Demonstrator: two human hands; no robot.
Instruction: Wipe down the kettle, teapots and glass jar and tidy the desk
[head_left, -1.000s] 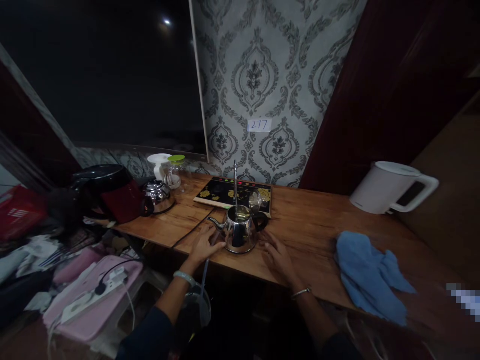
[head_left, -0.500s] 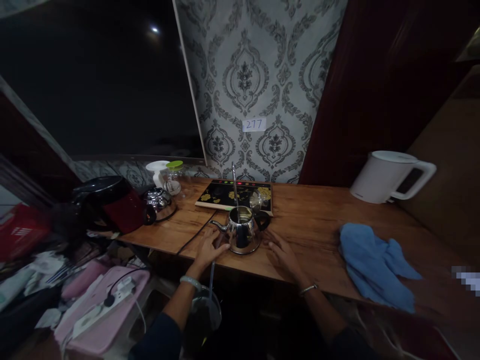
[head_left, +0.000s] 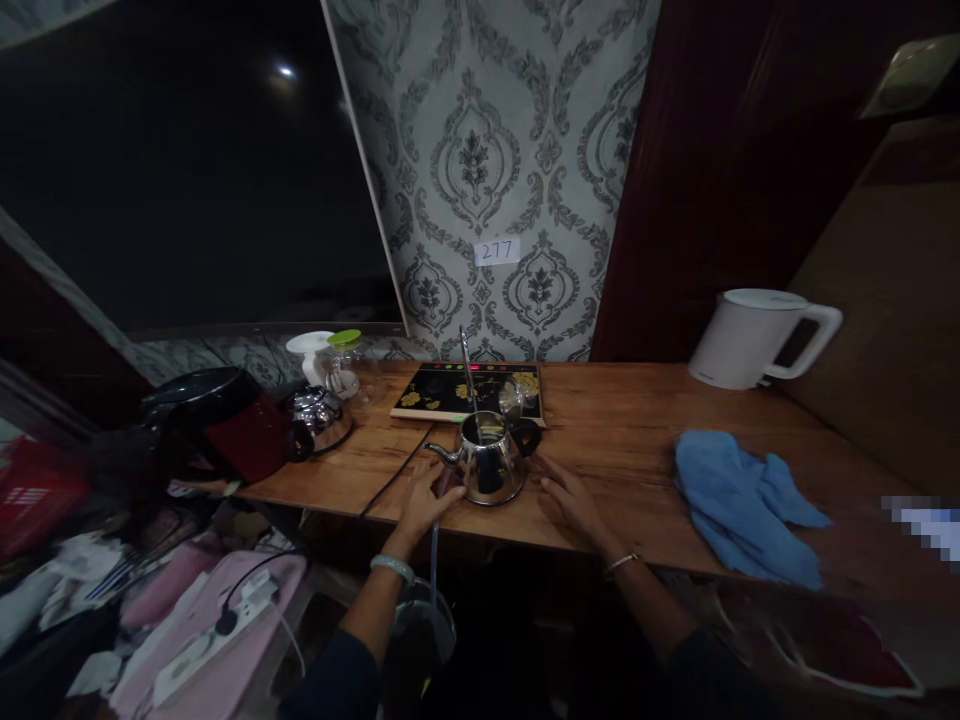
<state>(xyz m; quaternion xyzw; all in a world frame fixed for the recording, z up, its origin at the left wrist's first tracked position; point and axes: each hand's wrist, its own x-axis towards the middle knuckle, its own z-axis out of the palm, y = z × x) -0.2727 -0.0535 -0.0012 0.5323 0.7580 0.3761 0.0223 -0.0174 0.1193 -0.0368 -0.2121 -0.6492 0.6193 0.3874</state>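
Observation:
A shiny metal teapot [head_left: 491, 470] with a black handle and a thin spout pointing left stands uncovered near the table's front edge. My left hand [head_left: 424, 500] rests by its left side below the spout, thumb apart from the fingers. On the other side, my right hand [head_left: 568, 497] lies with loosely spread fingers near the handle and base. Neither hand is wrapped around the pot; whether the fingertips touch it is unclear. A slim metal faucet [head_left: 466, 362] reaches into or just behind the pot's opening. Behind it, a black electric tea stove [head_left: 427, 388] shows red lit digits.
A clear lid-like piece [head_left: 512, 400] sits on the stove. Leftward are another metal teapot [head_left: 321, 418], a green-lidded glass jar [head_left: 347, 365] and a red-black appliance [head_left: 247, 425]. Rightward are a blue cloth [head_left: 739, 505] and white kettle [head_left: 750, 340]. A clear hose [head_left: 434, 565] enters a bucket [head_left: 442, 625].
The camera view has shifted slightly. Both hands stay on either side of the teapot, which has not visibly moved on the table.

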